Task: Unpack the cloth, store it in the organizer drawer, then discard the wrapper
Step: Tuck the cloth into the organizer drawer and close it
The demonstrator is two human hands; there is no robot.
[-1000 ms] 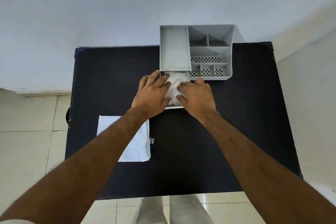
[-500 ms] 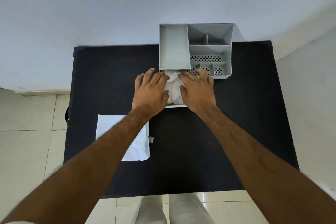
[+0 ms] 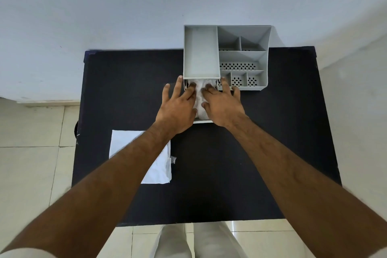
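Both hands are lying flat on the white cloth (image 3: 199,98), which is sitting crumpled in the pulled-out drawer (image 3: 202,121) at the front left of the grey organizer (image 3: 226,56). The left hand (image 3: 178,109) is resting palm down with its fingers spread, the inner ones on the cloth and the outer ones reaching past the drawer's left side toward the organizer's front. The right hand (image 3: 223,107) is lying the same way, thumb and inner fingers on the cloth, outer fingers stretching to the front of the organizer. Neither hand is clenching anything; the fingers are extended and pressing rather than gripping. Only the middle strip of cloth is showing between the 2 hands, running back under the organizer's top tray.

The organizer is standing at the far edge of the black table (image 3: 125,81), against the wall. The white wrapper (image 3: 157,169) is lying flat on the table near the left front, well apart from the drawer, partly hidden under the left forearm.
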